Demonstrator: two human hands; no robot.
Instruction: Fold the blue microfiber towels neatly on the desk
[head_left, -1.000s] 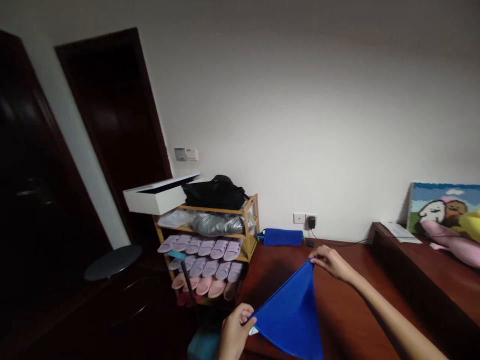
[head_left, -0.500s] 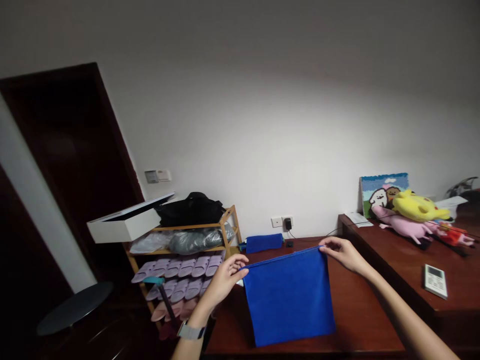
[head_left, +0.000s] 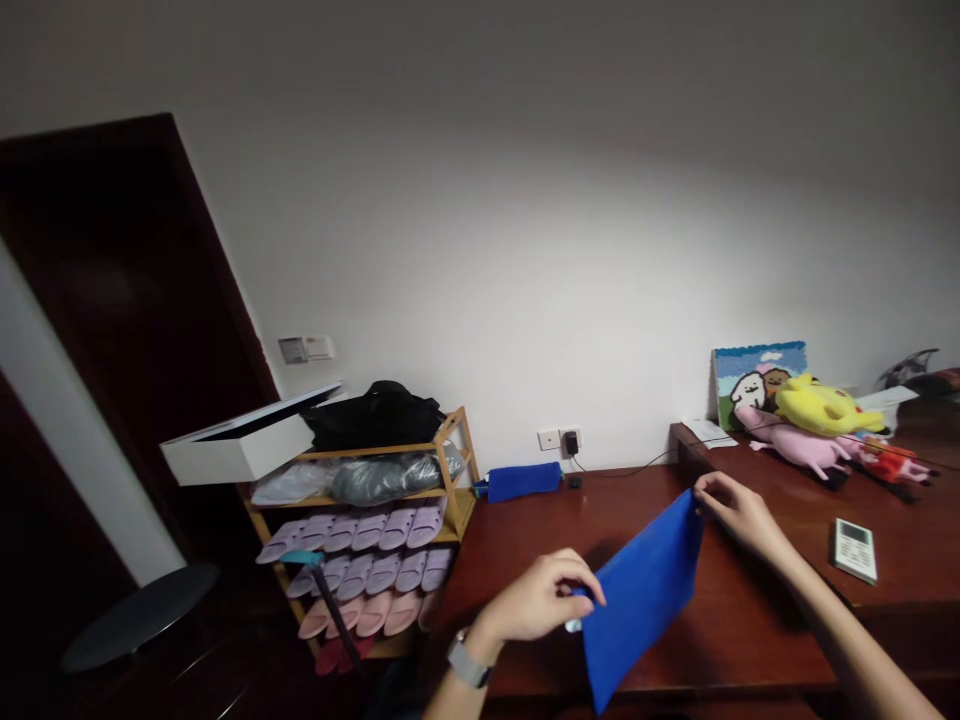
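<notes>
A flat, rectangular blue cloth point(head_left: 646, 590) hangs by its top corners above the reddish-brown desk point(head_left: 517, 545), turned at an angle to me. My left hand point(head_left: 541, 597) pinches its near left corner between thumb and fingers. At the far right corner, my right hand point(head_left: 739, 512) grips the edge with thumb and fingertips. A small white object point(head_left: 574, 625) shows partly behind the cloth, beside my left hand; I cannot make out what it is. Another blue cloth bundle point(head_left: 523, 481) lies at the back of the desk against the wall.
On the higher desk to the right are a calculator-like device point(head_left: 853, 549), plush toys point(head_left: 825, 408) and a dog picture point(head_left: 759, 380). A shoe rack point(head_left: 454, 490) with slippers, a black bag point(head_left: 375, 418) and a white box point(head_left: 240, 450) stands left. A plugged-in charger point(head_left: 571, 442) trails a cable.
The blue cloth has swung from facing me to a slant, its left side nearer. My left hand has moved right and down; my right hand has shifted right. Both keep their grip.
</notes>
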